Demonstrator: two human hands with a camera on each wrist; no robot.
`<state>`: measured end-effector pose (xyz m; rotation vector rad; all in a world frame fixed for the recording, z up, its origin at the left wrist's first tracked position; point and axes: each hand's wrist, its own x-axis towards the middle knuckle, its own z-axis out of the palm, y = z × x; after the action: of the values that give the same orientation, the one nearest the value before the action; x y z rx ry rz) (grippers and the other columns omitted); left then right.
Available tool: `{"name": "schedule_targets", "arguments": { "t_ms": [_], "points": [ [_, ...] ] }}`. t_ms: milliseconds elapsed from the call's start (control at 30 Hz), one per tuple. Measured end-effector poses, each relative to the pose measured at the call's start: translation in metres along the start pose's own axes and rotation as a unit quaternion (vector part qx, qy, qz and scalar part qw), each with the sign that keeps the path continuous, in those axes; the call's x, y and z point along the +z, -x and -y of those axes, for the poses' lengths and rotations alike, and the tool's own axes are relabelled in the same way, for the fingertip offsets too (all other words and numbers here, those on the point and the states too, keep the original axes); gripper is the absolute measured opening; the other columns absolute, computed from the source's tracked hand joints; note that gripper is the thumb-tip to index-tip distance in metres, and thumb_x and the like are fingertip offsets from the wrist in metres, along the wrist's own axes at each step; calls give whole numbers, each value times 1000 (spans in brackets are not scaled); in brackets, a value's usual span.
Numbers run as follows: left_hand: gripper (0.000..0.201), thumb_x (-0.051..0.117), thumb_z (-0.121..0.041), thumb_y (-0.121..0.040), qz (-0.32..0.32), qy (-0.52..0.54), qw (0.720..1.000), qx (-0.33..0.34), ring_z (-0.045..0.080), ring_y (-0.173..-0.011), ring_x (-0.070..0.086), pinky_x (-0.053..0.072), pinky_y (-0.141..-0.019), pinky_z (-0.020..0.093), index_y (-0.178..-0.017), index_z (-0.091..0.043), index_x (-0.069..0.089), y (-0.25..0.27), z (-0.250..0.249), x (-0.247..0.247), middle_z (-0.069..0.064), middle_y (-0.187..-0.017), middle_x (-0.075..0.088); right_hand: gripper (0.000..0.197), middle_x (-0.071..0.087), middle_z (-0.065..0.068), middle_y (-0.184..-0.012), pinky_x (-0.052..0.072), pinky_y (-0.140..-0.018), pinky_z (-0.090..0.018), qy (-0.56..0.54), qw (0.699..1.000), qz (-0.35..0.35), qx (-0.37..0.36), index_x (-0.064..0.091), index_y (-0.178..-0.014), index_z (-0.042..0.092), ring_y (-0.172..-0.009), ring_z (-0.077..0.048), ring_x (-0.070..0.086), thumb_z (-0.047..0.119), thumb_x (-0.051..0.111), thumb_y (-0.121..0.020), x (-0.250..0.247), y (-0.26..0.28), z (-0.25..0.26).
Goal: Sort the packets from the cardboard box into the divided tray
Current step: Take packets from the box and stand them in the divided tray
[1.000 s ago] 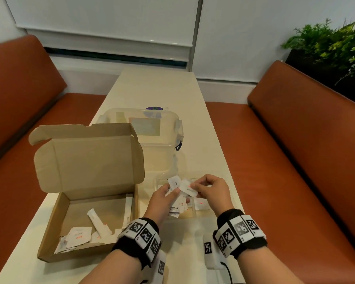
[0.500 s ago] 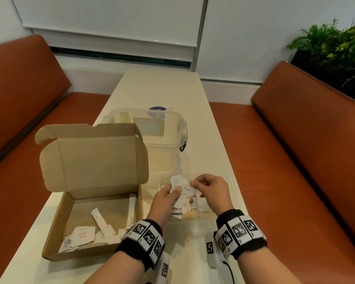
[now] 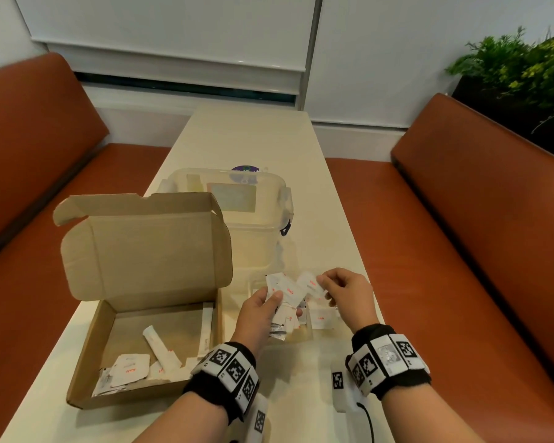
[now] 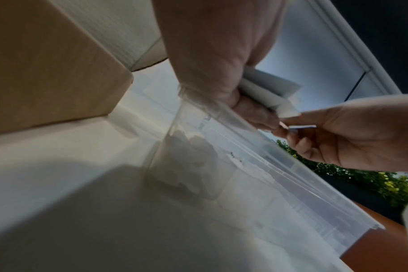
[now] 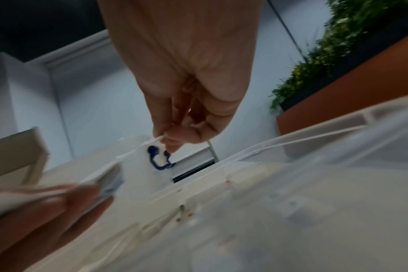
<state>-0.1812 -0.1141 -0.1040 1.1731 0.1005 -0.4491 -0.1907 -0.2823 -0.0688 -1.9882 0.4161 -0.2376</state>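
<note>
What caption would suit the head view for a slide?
Left hand holds a fan of packets above the divided tray; right hand pinches one; open cardboard box alongside.

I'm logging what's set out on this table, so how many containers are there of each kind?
Cardboard box: 1
Clear tub with lid: 1
Clear divided tray: 1
Total: 3
</note>
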Motion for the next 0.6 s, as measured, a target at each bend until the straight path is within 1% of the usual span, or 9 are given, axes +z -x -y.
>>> {"name": "schedule_targets", "arguments": {
  "t_ms": [67, 100, 133, 200, 233, 300, 367, 467, 600],
  "points": [
    [18, 46, -14, -99, -3, 2, 1000, 4, 29, -76, 70, 56, -69, 37, -110, -5, 58, 0, 0, -1, 22, -91, 72, 13, 62, -4, -59, 49, -52, -14, 22, 1000, -13, 10, 67, -73, 7, -46, -8, 53, 8, 66, -86, -11, -3, -5],
    [18, 46, -14, -99, -3, 3, 1000, 5, 29, -76, 70, 57, -67, 36, -110, -5, 58, 0, 0, -1, 23, -92, 72, 14, 63, -6, -60, 51, -55, -17, 44, 999, -9, 15, 67, -72, 7, -47, -10, 55, 5, 65, -86, -16, -4, -8],
    [18, 46, -14, -99, -4, 3, 1000, 6, 28, -76, 71, 57, -64, 34, -110, -6, 58, 1, 0, -1, 22, -92, 72, 15, 64, -8, -62, 52, -58, -19, 71, 997, 4, 19, 66, -71, 8, -49, -11, 56, 2, 65, -85, -20, -4, -11],
    [17, 46, -14, -99, -5, 4, 1000, 6, 26, -76, 72, 56, -57, 30, -109, -8, 59, 1, 0, -1, 21, -93, 72, 19, 64, -5, -64, 53, -59, -19, 133, 990, 49, 21, 65, -68, 11, -52, -11, 57, -2, 64, -83, -25, -5, -16],
    [17, 47, -14, -99, -6, 5, 1000, 7, 25, -75, 72, 55, -53, 28, -109, -8, 59, 2, -1, -1, 21, -95, 72, 18, 65, -2, -66, 52, -61, -18, 172, 982, 78, 17, 66, -69, 12, -56, -10, 58, -1, 65, -82, -25, -5, -18],
    [17, 46, -14, -100, -4, 6, 1000, 7, 24, -72, 72, 52, -49, 25, -109, -9, 59, 2, -1, 0, 22, -96, 71, 10, 67, 2, -75, 51, -70, -19, 254, 958, 132, 3, 70, -75, 13, -70, -10, 60, 6, 68, -81, -22, -6, -20],
    [17, 46, -15, -100, -5, 2, 1000, 6, 23, -70, 72, 50, -48, 24, -108, -10, 60, 2, -1, 0, 23, -95, 71, 5, 70, 3, -85, 50, -78, -21, 302, 939, 162, -11, 73, -82, 15, -80, -10, 62, 11, 69, -82, -18, -6, -22],
    [17, 46, -15, -100, -6, 0, 1000, 2, 24, -71, 72, 50, -48, 24, -110, -11, 60, 2, 0, 0, 21, -94, 72, 10, 71, 2, -92, 47, -78, -19, 347, 921, 172, -39, 74, -89, 16, -86, -11, 62, 13, 65, -85, -11, -5, -23],
    [18, 47, -14, -99, -5, -8, 1000, 5, 24, -73, 72, 51, -48, 24, -111, -12, 60, 1, 1, -1, 19, -93, 73, 16, 68, 0, -99, 44, -79, -18, 374, 910, 167, -70, 73, -96, 15, -93, -14, 61, 11, 60, -88, -5, -4, -26]
  ]
}}
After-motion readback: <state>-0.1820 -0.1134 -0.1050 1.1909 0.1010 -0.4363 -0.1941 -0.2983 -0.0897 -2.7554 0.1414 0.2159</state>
